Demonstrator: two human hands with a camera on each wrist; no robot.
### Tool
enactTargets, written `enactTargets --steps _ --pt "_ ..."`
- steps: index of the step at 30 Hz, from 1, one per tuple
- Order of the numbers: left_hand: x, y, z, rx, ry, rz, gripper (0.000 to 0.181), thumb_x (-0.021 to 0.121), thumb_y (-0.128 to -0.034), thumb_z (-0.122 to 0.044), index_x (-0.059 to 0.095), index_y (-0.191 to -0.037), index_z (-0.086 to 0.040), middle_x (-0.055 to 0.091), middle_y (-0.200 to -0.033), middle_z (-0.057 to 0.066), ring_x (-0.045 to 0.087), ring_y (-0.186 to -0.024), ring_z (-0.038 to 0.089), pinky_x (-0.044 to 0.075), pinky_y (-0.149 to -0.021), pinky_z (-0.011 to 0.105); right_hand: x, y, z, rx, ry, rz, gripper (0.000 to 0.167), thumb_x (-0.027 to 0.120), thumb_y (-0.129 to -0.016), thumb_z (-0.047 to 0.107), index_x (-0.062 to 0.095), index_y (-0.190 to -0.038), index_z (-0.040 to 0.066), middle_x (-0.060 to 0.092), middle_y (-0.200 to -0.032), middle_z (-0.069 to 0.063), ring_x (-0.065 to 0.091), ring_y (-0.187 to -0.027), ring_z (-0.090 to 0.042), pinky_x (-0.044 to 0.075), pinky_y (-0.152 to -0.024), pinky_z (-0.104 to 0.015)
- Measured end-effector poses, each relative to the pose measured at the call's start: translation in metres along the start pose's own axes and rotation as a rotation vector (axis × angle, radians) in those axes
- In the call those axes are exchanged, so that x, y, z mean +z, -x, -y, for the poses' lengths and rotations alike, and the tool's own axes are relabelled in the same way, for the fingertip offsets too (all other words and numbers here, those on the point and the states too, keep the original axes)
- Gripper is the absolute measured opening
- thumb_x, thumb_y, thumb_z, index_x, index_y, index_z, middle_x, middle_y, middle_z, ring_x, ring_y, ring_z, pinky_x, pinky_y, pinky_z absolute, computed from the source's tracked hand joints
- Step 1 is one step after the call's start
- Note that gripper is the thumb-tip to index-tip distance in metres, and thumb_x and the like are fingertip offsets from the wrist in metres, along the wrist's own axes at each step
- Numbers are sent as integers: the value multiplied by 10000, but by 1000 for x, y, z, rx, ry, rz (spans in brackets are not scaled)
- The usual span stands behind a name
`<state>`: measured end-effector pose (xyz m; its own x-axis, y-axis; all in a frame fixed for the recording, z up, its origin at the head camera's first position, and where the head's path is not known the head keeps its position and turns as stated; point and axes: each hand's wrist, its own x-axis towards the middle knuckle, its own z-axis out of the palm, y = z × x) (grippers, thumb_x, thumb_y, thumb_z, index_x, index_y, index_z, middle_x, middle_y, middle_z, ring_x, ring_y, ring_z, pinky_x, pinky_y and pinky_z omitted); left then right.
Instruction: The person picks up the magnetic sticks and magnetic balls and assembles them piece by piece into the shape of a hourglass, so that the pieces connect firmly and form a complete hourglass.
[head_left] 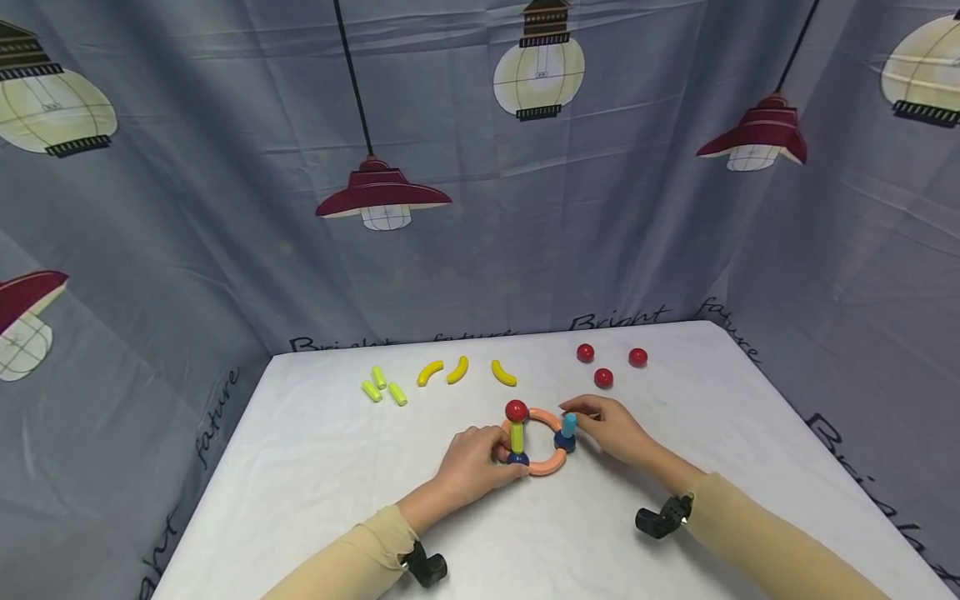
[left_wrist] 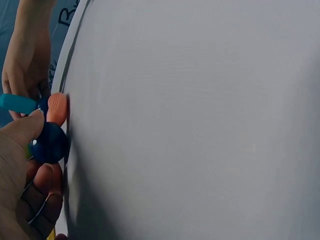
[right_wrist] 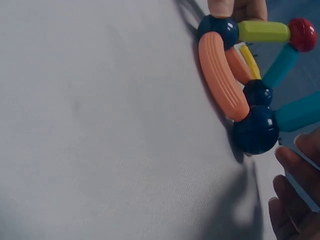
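A ring of orange curved toy rods [head_left: 548,464] and dark blue balls lies on the white table. My left hand [head_left: 474,460] pinches its near-left dark blue ball [left_wrist: 49,143], thumb on it and fingers around the ring's side. From that ball stands a lime rod [head_left: 517,437] topped by a red ball [head_left: 516,411]. In the right wrist view, a teal rod [right_wrist: 280,65] slopes from the red ball to a farther blue ball. My right hand [head_left: 611,427] hovers beside the upright light blue rod [head_left: 569,425] on the right-hand blue ball [right_wrist: 256,131], its loosely bent fingers holding nothing.
Several loose toy pieces lie at the back of the table [head_left: 315,467]: lime rods [head_left: 397,394], yellow curved rods [head_left: 457,370] and red balls [head_left: 603,378]. A grey-blue curtain [head_left: 480,267] printed with lamps hangs behind and beside the table.
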<state>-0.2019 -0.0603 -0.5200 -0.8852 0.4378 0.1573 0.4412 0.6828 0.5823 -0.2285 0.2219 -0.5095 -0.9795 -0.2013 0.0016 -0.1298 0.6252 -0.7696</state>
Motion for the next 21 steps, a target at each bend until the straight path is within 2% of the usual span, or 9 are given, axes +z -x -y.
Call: enactTargets --steps 3,7,11,17,21 --pt "-4 -1 1 -39 76 8 386 795 -861 -517 689 -1028 -186 617 -824 -140 516 -792 78 409 -716 281 -4 7 0 -31 -1 -4 276 597 -1026 182 705 -1279 168 692 -1252 -5 606 -1136 -246 502 -947 -450" --pt "-13 -3 3 -93 238 -2 508 723 -928 -509 640 -1287 -161 656 -996 -103 587 -989 137 481 -858 351 -7 16 0 -63 -31 -3 332 636 -982 120 689 -1304 173 686 -1258 -3 604 -1180 -263 501 -976 -444" --pt "-19 -8 4 -72 341 -14 629 680 -968 -491 520 -1476 -157 670 -1132 -73 592 -1137 174 481 -972 438 -6 21 0 -86 -63 10 361 715 -954 166 677 -1312 177 684 -1239 27 614 -1159 -232 524 -940 -369" --pt "-19 -18 -2 -15 359 -36 532 689 -979 -436 587 -1427 -168 665 -1086 -100 613 -1091 146 501 -955 441 1 19 6 -96 -54 7 333 750 -945 213 695 -1266 142 696 -1146 45 626 -1058 -188 538 -888 -322" --pt "-17 -21 -7 -21 358 -35 451 696 -981 -404 628 -1377 -200 661 -1045 -119 614 -1063 119 499 -943 439 6 16 10 -92 -34 8 324 751 -945 205 697 -1258 141 691 -1100 65 621 -1025 -160 539 -884 -325"
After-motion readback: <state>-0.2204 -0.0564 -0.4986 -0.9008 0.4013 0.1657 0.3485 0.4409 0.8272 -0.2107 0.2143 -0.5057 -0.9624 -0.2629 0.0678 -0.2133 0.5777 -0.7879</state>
